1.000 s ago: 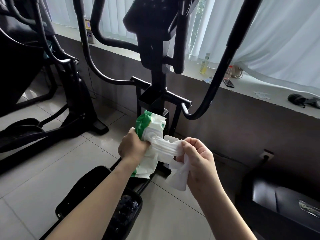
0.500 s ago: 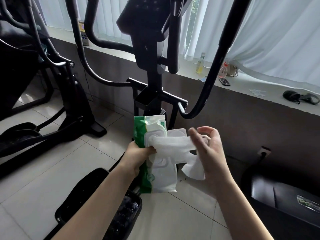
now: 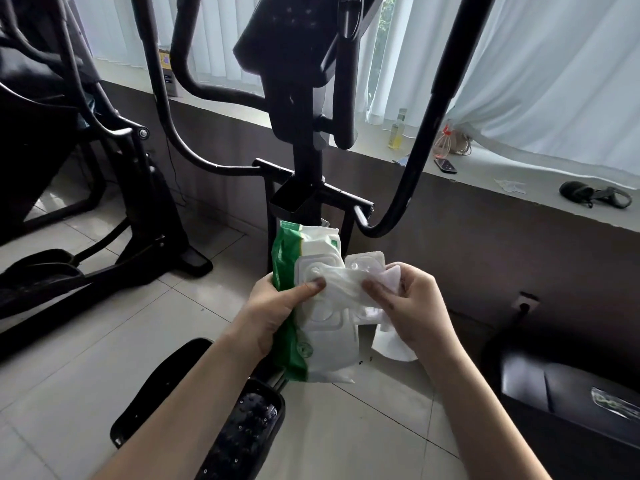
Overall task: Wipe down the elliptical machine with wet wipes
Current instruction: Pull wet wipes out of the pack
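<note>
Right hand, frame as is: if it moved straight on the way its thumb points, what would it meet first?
Probably the wet wipes pack at its opening, near the thumb of the left hand. The right hand pinches the wipe bridging that short gap; depth is unclear.

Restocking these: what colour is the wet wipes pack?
The wet wipes pack is green and white; head view.

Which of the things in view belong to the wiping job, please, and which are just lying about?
Job: wet-wipe pack in the left hand, wipe pinched by the right hand, elliptical machine.
Lying about: bottle, phone and black strap on the windowsill; second machine at left.
</note>
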